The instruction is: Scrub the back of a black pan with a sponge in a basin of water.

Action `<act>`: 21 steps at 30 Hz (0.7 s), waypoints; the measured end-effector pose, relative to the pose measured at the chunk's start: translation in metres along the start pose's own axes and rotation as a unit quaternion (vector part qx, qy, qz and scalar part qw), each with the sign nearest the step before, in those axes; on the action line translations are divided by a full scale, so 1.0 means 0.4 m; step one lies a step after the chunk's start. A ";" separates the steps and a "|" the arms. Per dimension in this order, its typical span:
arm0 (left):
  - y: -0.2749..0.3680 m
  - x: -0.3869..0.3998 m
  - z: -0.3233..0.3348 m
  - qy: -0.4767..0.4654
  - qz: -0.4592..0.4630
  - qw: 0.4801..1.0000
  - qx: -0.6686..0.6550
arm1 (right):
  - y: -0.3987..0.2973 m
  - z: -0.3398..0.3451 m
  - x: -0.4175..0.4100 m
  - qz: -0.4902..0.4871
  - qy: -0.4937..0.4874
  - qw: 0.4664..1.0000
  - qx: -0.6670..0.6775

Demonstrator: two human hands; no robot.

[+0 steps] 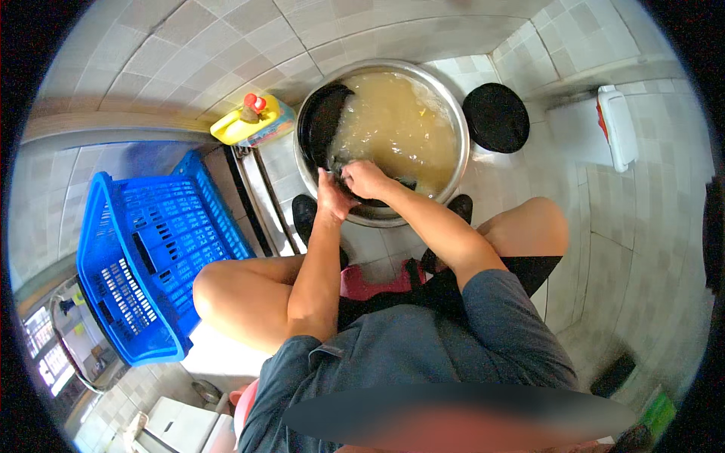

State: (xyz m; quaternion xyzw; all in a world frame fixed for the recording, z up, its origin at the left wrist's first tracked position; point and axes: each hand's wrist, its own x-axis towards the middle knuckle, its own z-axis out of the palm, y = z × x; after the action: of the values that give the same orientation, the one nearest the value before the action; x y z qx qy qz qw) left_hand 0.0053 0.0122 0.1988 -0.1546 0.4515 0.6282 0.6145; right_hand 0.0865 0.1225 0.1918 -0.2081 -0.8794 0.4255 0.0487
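Note:
A wide round metal basin (464,141) holds cloudy brownish water with small bubbles. Dark, wet material, apparently cloth (323,122), lies along the basin's left side and lower edge. My left hand (334,195) is at the lower left rim with its thumb raised, gripping part of the dark material. Just to its right, my right hand (362,178) has its fingers curled on the same material, close to the left thumb. What lies between the fingers is partly hidden.
Left of the basin stands a yellow jug (232,131) with a red cap. A blue plastic basket (181,226) is farther left. A round black object (496,118) lies right of the basin. Tiled walls stand close around; my shoes (304,218) flank the basin's near side.

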 end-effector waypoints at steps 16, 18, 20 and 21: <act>-0.023 -0.124 0.195 0.204 0.148 0.956 0.149 | 0.067 -0.138 -0.143 0.243 0.075 0.959 -0.122; -0.031 -0.144 0.209 0.204 0.160 0.946 0.194 | 0.102 -0.140 -0.100 0.244 0.110 0.953 -0.138; -0.032 -0.164 0.219 0.152 0.190 0.949 0.200 | 0.081 -0.160 -0.051 0.234 0.137 0.957 -0.105; -0.027 -0.175 0.222 0.126 0.203 0.950 0.201 | 0.065 -0.171 -0.033 0.228 0.157 0.958 -0.083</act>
State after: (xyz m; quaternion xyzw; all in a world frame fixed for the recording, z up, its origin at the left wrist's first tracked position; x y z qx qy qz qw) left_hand 0.0609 0.0335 0.2958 -0.0109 0.6643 0.6109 0.4306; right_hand 0.1249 0.1811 0.2164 -0.4701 -0.8221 0.3133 0.0706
